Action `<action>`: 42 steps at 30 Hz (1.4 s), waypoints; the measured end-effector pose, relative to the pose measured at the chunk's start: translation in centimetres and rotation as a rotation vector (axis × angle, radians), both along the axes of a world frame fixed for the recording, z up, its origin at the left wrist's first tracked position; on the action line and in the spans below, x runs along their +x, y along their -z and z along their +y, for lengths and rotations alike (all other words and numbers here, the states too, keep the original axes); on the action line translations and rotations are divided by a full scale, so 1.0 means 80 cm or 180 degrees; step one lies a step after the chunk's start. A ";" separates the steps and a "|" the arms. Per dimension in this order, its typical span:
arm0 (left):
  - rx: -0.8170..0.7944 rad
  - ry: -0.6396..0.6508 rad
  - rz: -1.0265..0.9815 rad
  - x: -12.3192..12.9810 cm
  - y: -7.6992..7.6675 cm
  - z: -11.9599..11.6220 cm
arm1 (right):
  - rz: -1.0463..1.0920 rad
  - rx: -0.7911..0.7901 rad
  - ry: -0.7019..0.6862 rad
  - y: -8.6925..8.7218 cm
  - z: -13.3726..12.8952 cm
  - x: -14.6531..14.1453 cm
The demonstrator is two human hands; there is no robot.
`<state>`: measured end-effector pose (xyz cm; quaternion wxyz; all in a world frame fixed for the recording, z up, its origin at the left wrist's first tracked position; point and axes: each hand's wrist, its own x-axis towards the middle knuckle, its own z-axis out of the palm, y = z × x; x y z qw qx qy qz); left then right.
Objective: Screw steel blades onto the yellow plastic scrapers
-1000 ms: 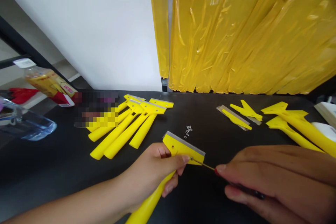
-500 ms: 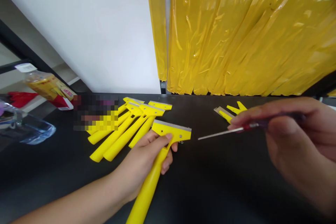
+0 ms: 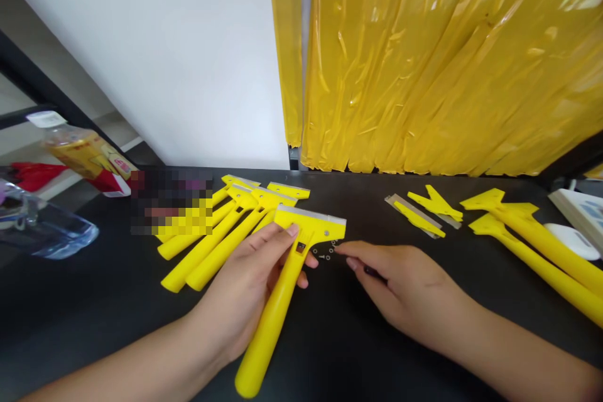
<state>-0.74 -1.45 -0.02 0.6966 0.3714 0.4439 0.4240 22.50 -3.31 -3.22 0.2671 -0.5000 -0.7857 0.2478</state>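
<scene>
My left hand (image 3: 264,267) is closed around the neck of a yellow scraper (image 3: 276,320), its thumb pressed on the head. The head carries a metal blade strip along its top edge and a screw on its right side. Small nuts and a screw (image 3: 323,256) lie on the table just right of the scraper. Over them reaches my right hand (image 3: 400,282), index fingertip at a nut and thumb close by. A dark end, seemingly the screwdriver handle (image 3: 371,271), peeks out beneath its fingers; the rest of the tool is hidden.
Several yellow scrapers (image 3: 221,232) lie piled on the black table left of centre. Loose yellow plates and blades (image 3: 421,210) sit at the right, beside yellow handles (image 3: 532,245) and a white box (image 3: 581,210). A bottle (image 3: 89,154) and clear container (image 3: 47,223) stand left.
My right hand has come down and left to the small nuts, and the screwdriver shaft no longer shows. My left hand has raised the scraper's head slightly, with the grip kept.
</scene>
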 end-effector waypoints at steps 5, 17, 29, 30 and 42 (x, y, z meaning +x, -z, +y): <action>0.0091 0.0016 -0.0065 -0.001 -0.004 0.000 | -0.0643 0.0724 -0.0322 0.018 -0.005 -0.008; -0.0243 0.0175 -0.0057 0.004 -0.009 -0.007 | -0.1263 0.0268 -0.0362 0.010 -0.002 -0.019; -0.0526 0.1617 -0.0226 -0.002 0.004 -0.028 | 0.1103 -0.1866 0.0130 -0.036 0.002 -0.004; -0.0522 0.1625 -0.0222 -0.001 0.006 -0.029 | 0.1513 -0.2303 0.0237 -0.039 0.001 -0.006; -0.0352 0.1601 -0.0006 0.004 0.012 -0.021 | 0.2999 -0.3343 0.0269 -0.027 -0.008 -0.007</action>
